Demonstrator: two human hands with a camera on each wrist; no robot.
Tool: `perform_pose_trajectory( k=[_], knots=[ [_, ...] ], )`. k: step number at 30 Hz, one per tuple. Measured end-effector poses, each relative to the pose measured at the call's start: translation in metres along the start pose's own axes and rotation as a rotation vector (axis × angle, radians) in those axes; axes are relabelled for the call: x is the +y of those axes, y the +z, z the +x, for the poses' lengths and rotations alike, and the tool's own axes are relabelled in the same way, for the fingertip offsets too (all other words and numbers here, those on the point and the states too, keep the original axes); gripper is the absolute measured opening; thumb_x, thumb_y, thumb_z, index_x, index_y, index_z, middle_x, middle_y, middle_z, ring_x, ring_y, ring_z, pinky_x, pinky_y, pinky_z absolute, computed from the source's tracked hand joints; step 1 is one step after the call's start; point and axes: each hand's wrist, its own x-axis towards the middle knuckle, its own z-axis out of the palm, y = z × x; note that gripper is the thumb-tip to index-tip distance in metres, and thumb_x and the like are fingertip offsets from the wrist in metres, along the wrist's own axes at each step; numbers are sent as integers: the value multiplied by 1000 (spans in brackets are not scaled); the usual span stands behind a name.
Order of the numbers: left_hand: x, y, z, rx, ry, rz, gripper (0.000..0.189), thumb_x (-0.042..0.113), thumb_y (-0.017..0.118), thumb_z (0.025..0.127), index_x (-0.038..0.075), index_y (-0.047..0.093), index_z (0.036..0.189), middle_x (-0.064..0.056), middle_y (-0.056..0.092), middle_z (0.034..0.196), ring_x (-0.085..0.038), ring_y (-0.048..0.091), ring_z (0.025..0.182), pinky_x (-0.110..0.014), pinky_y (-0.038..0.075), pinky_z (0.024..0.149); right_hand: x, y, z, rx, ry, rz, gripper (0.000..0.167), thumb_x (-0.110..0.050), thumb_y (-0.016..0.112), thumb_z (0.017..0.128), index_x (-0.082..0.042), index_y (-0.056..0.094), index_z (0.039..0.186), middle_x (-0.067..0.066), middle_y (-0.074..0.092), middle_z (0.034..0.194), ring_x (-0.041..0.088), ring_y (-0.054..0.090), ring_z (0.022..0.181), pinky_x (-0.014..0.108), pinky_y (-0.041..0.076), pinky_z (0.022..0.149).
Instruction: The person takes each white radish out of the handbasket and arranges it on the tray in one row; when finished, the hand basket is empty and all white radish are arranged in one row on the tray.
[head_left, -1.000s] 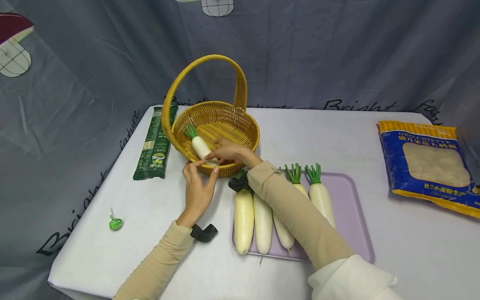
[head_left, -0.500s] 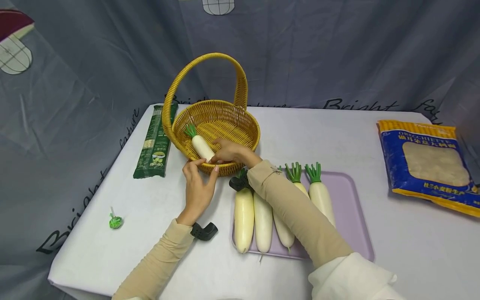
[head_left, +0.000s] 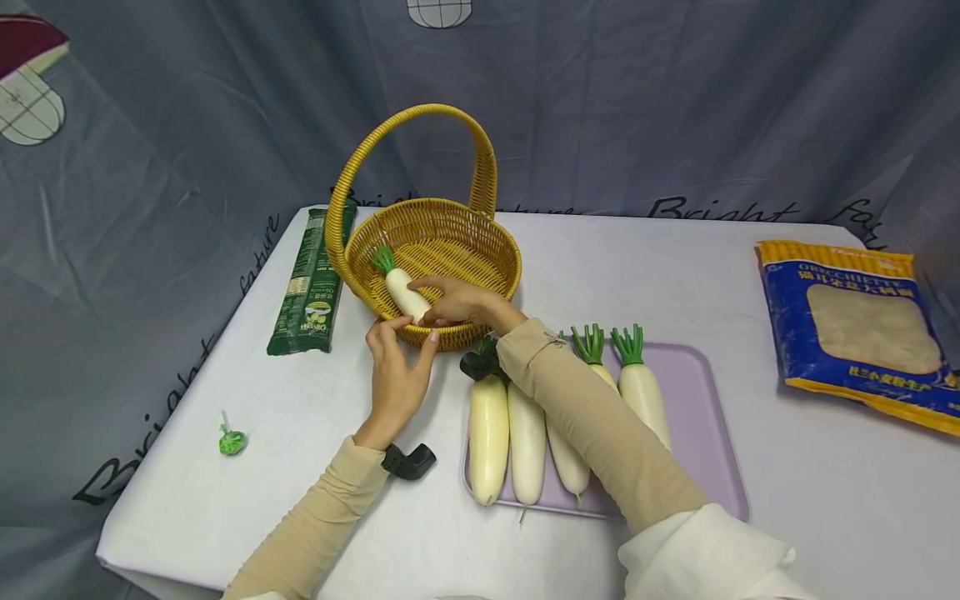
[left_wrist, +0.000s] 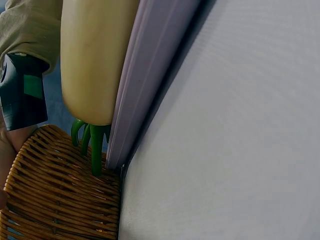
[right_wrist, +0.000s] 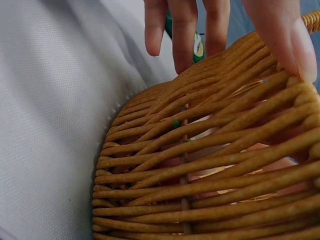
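Note:
A white radish point(head_left: 401, 287) with green leaf stubs lies inside the left part of a yellow wicker basket point(head_left: 489, 242). My right hand point(head_left: 468, 302) reaches over the near rim and holds its lower end, the index finger along its side and the thumb near its tip. That tip is hidden. At the near rim my left hand point(head_left: 397, 387) touches the basket with thumb and index finger. In the right wrist view the left thumb point(right_wrist: 282, 35) presses the rim, while other fingers point(right_wrist: 182, 35) hang straight outside. The left wrist view shows the basket's wall point(left_wrist: 60, 200).
A lilac tray point(head_left: 701, 433) with several white radishes point(head_left: 489, 442) lies under my right forearm. Left of the basket is a green packet point(head_left: 307, 292). A green-wrapped lollipop point(head_left: 232, 442) lies nearer. A blue-and-yellow pasta bag point(head_left: 862, 333) sits far right.
My right index finger has stretched up along the radish from its lower end. My left hand stays at the rim, and the radish has barely moved.

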Motion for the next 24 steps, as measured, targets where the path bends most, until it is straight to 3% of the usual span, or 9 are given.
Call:
perform_pose_trajectory(
  k=[5, 10, 12, 17, 24],
  knots=[
    [-1, 0, 0, 2, -4, 5, 45, 41, 53, 89, 12, 38, 120, -19, 24, 128, -37, 44, 107, -47, 41, 84, 1, -1, -1, -26, -22, -10, 62, -7, 60, 85, -29, 36, 138, 4, 31, 144, 11, 50, 78, 18, 42, 60],
    [-1, 0, 0, 5, -3, 9, 46, 42, 52, 89, 11, 39, 120, -19, 24, 128, -38, 44, 108, -47, 42, 84, 1, -2, -3, -45, -15, 42, 59, -4, 55, 87, -29, 37, 137, 8, 57, 117, 8, 48, 64, 17, 39, 55],
    [-1, 0, 0, 8, -1, 7, 46, 42, 52, 89, 11, 39, 121, -19, 24, 128, -38, 44, 108, -48, 41, 85, 1, -3, -2, -42, -10, 66, 59, -3, 54, 87, -28, 37, 137, 9, 57, 111, 8, 44, 58, 18, 37, 54],
    [-1, 0, 0, 15, 10, 6, 47, 42, 53, 88, 10, 39, 120, -19, 24, 129, -38, 44, 110, -48, 40, 86, 2, -6, -1, -1, 25, 155, 61, 1, 52, 86, -28, 37, 138, 8, 45, 121, 9, 38, 52, 22, 37, 54],
    [-1, 1, 0, 23, 16, 7, 46, 42, 54, 88, 12, 39, 120, -19, 25, 128, -37, 43, 110, -47, 40, 88, 4, -11, 0, 11, 80, 254, 61, -1, 54, 85, -29, 37, 137, 12, 41, 127, 10, 38, 52, 22, 42, 54]
  ],
)
